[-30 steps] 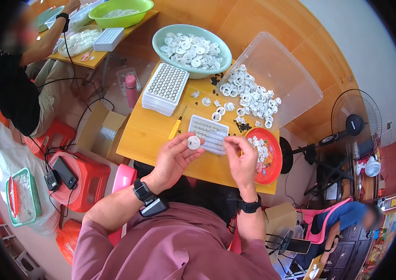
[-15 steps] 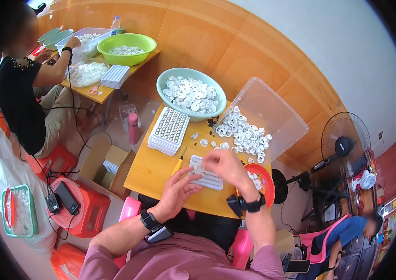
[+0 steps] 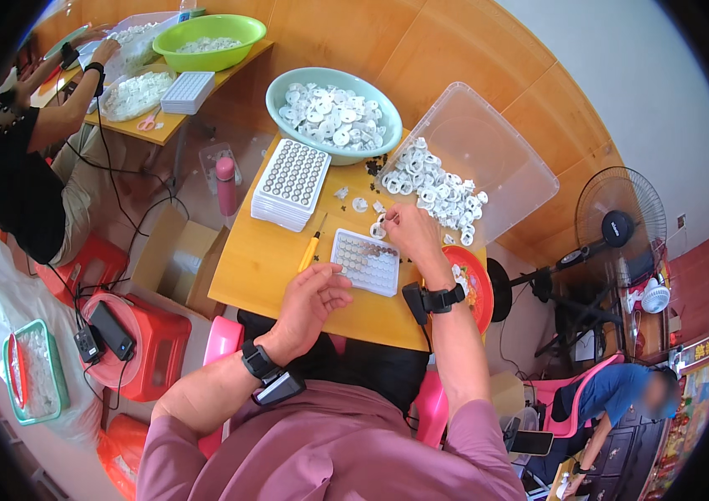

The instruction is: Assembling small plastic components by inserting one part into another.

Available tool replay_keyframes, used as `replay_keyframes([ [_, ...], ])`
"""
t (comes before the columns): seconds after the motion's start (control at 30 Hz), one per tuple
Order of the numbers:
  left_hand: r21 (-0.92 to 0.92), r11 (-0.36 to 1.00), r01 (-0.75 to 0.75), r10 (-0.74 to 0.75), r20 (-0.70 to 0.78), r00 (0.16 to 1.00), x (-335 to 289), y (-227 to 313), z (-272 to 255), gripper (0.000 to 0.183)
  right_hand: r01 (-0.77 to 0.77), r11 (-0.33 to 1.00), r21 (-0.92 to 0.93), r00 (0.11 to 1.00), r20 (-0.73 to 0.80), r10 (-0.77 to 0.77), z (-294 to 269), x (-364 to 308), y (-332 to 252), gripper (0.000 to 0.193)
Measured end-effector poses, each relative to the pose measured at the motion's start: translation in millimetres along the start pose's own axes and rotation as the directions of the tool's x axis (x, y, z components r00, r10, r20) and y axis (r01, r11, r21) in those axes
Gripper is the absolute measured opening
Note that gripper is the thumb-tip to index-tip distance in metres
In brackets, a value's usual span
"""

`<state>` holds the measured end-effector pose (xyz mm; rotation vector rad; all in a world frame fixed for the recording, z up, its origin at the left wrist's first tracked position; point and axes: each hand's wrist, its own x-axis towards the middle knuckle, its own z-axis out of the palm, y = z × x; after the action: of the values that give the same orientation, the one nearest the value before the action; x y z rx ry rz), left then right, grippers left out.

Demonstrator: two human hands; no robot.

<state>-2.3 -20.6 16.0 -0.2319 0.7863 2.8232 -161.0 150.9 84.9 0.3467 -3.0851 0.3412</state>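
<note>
Within small tray (image 3: pixel 368 289): round discs (image 3: pixel 353 248)

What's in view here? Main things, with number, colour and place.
Tables: two, yellow, centre and upper left
Tray: one, white, near both hands
Tray stack: one, white, centre table's left
Tool: one, yellow-handled, left of tray
Basins: two, pale blue-green at centre, bright green upper left
Ring pieces: uncountable, white, in bin and on centre table
Bin: one, clear, centre table's far right
Dish: one, red, centre table's right edge
Bottle: one, pink, left of centre table
Fans: two, black and white, right
Other people: two, dark and blue clothes, upper left and lower right
Left hand: one, bare, near tray's left edge
Right hand: one, bare, fingertips at ring pieces
</note>
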Motion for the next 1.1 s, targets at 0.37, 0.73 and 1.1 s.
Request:
replay_keyframes([
  [0.37,0.026,1.0,-0.014,0.013,0.04,0.999,-3.2,-4.3,-1.4,0.027,0.06,0.841,0.538,0.994,-0.11,0.0,3.4,-22.7,16.2,0.016],
  [0.73,0.108,0.99,0.091,-0.099,0.068,0.993,-3.6,-14.2,1.1,0.037,-0.049,0.667,0.743,0.985,0.148,-0.092,6.3,-105.4,-10.9,0.014],
  [1.1,0.043,0.996,-0.074,0.077,-0.077,0.994,5.2,1.7,-2.3,0.036,0.283,0.868,0.407,0.948,-0.256,-0.188,43.1,-78.3,6.5,0.011],
])
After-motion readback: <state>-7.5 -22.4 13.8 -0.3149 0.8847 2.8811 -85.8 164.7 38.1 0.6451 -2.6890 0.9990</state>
